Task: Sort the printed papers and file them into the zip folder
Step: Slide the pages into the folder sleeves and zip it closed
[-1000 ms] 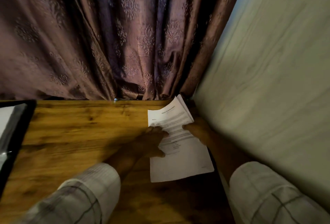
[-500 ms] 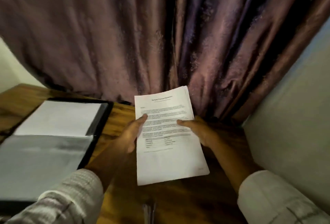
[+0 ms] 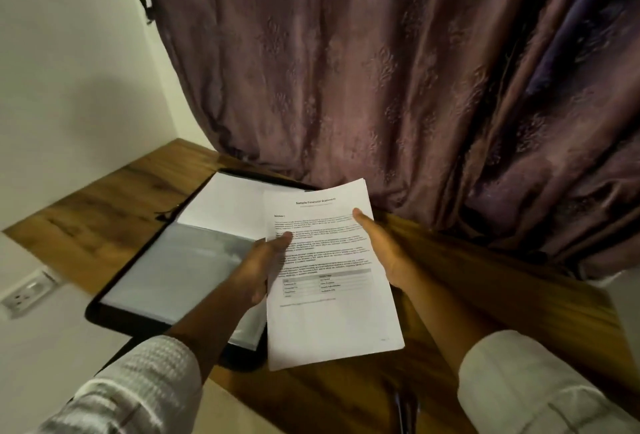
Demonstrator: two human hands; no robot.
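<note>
printed papers (image 3: 332, 278) held as a stack above the wooden table (image 3: 104, 212), overlapping the right edge of the open zip folder (image 3: 180, 271). left hand (image 3: 256, 271) pinches the stack's left edge, thumb on top; right hand (image 3: 384, 250) grips the right edge likewise

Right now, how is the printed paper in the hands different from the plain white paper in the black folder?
The white printed paper shows a heading, text and a table; the plain white sheet looks blank. The printed paper is held by the left hand and right hand; the plain sheet lies flat in the open black zip folder. Both are white rectangles.
</note>
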